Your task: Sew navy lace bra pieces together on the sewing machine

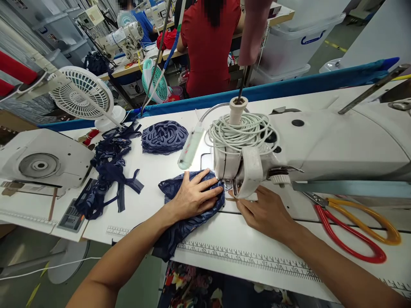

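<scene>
My left hand (194,194) lies flat with fingers spread on a piece of dark blue lace fabric (180,229), pressing it to the white table just left of the needle. My right hand (265,211) rests beside the presser foot (231,187) of the white sewing machine (321,145), its fingertips pinched near the fabric edge under the foot. What those fingertips hold is hidden. The fabric hangs over the table's front edge.
A folded stack of blue lace pieces (164,137) and a heap of dark blue straps (111,171) lie to the left. Red and yellow scissors (356,229) rest at right. A white fan (81,94) stands at back left. A person in red (208,42) works behind.
</scene>
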{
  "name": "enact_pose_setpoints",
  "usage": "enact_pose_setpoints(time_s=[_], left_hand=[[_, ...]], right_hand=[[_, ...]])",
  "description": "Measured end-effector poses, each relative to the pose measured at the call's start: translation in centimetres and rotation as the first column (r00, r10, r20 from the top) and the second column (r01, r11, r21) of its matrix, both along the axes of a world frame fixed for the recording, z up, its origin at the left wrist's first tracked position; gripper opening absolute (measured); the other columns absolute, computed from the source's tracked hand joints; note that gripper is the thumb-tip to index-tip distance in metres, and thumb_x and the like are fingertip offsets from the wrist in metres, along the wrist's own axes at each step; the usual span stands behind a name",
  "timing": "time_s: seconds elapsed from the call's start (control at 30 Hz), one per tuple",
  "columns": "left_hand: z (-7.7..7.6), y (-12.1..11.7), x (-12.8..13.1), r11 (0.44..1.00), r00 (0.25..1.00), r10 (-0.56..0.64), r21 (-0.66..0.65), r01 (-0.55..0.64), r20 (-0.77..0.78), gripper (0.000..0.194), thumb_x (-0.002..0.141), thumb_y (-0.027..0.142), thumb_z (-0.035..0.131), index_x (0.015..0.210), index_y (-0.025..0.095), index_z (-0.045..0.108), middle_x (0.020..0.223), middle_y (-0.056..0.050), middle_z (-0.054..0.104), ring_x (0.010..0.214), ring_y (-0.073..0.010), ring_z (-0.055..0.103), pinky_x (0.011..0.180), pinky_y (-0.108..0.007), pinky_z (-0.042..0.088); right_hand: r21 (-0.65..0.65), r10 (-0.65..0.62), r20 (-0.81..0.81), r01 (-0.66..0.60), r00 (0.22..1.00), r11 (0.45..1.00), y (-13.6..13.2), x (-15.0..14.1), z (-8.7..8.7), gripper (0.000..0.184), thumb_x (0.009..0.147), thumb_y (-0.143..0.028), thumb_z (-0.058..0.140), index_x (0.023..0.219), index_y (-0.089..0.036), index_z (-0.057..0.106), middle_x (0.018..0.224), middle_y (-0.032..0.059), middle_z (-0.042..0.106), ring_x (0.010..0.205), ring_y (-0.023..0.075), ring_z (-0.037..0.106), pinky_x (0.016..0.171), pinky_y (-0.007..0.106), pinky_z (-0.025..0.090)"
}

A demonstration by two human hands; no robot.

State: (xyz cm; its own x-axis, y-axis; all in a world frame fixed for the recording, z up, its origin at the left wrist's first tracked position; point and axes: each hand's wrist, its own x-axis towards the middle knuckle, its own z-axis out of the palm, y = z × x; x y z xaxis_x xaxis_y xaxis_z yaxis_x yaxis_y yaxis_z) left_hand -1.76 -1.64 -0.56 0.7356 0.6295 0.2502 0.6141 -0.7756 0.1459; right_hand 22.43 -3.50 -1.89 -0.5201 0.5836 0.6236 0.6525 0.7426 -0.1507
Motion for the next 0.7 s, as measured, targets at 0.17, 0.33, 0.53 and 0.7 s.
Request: enact_pose_setpoints(time_s=[0.17, 0.33, 0.53, 0.7], left_hand=[[0.4, 0.5, 0.2, 0.999, 0.998, 0.026, -0.028, -0.027, -0.055, 0.032, 0.098, 0.03, 0.048, 0.126, 0.025, 0.061, 0.125, -0.011, 0.066, 0.124, -0.0315, 0.053, 0.104, -0.059, 0.027], [0.2, 0.8, 0.0, 1.0, 0.999, 0.022, -0.022, -0.022, -0.044, 0.03, 0.099, 0.031, 0.045, 0.123, 0.027, 0.063, 0.127, -0.009, 0.065, 0.124, -0.0307, 0.051, 0.107, -0.062, 0.025], [0.5, -0.3, -0.6, 0.997, 0.994, 0.06, -0.044, -0.064, -0.092, 0.033, 0.1, 0.032, 0.042, 0.127, 0.029, 0.061, 0.137, -0.007, 0.058, 0.136, -0.0328, 0.04, 0.111, -0.072, 0.006], [1.1, -1.2, -0.8, 0.993, 0.99, 0.094, -0.065, -0.101, -0.107, 0.035, 0.1, 0.033, 0.043, 0.132, 0.03, 0.057, 0.146, -0.007, 0.05, 0.141, -0.0345, 0.032, 0.112, -0.074, 0.005]], right_hand=[[-0.01, 0.001, -0.012, -0.001, 1.0, 1.0, 0.0, -0.1, 0.0, 0.019, 0.083, -0.005, 0.055, 0.076, -0.018, 0.067, 0.068, 0.0031, 0.059, 0.065, 0.015, 0.047, 0.059, 0.028, 0.041], [0.003, -0.026, -0.002, 0.026, 1.0, 1.0, 0.0, -0.1, 0.0, 0.024, 0.085, -0.007, 0.053, 0.07, -0.02, 0.066, 0.066, 0.0028, 0.057, 0.064, 0.0143, 0.047, 0.059, 0.028, 0.04], [0.024, -0.035, 0.011, 0.035, 0.999, 0.999, -0.1, 0.0, -0.1, 0.023, 0.089, -0.011, 0.052, 0.083, -0.02, 0.072, 0.061, 0.0018, 0.056, 0.06, 0.0143, 0.048, 0.057, 0.028, 0.039], [0.051, -0.023, 0.023, 0.022, 0.999, 0.998, -0.1, 0.0, -0.4, 0.022, 0.09, -0.012, 0.052, 0.087, -0.018, 0.072, 0.061, 0.0018, 0.058, 0.059, 0.0139, 0.051, 0.059, 0.028, 0.041]])
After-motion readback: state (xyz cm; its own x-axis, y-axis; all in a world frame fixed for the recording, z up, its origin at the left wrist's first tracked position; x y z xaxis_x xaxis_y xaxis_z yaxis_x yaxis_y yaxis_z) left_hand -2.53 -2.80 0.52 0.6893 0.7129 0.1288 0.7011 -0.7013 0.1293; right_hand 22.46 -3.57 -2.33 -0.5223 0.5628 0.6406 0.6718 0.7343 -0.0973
